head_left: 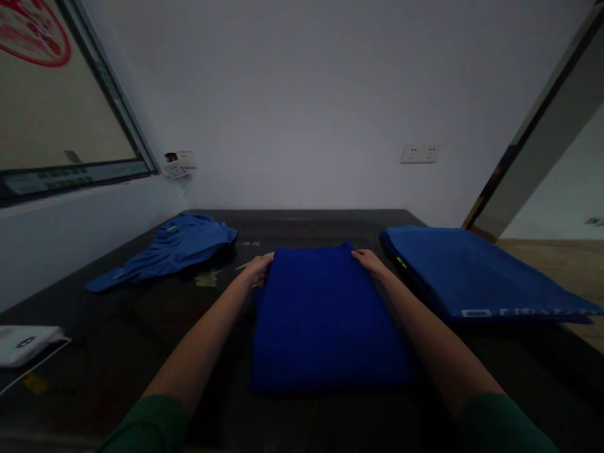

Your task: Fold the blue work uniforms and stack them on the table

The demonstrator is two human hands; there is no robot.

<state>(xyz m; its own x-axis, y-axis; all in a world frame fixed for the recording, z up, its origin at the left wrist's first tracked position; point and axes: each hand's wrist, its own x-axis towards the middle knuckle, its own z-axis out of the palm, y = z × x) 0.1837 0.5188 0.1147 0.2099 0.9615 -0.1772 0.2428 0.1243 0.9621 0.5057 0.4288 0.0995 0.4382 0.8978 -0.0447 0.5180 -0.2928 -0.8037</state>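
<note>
Both hands are resting on a folded, rectangular blue cloth (325, 314) lying on a dark tabletop (117, 352): left hand (257, 269) and right hand (369, 260) are pinching its far corners, fingers pressed together.

- The head camera is looking forward and down over a dark table (117, 340) toward a pale wall (302, 94).
- It is sitting close behind the left hand (257, 269) and right hand (370, 261).

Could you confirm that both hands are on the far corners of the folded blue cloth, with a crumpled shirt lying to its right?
Not quite: the head view shows the crumpled shirt to the left of the folded cloth. The left hand and right hand are indeed on its far corners.
</note>
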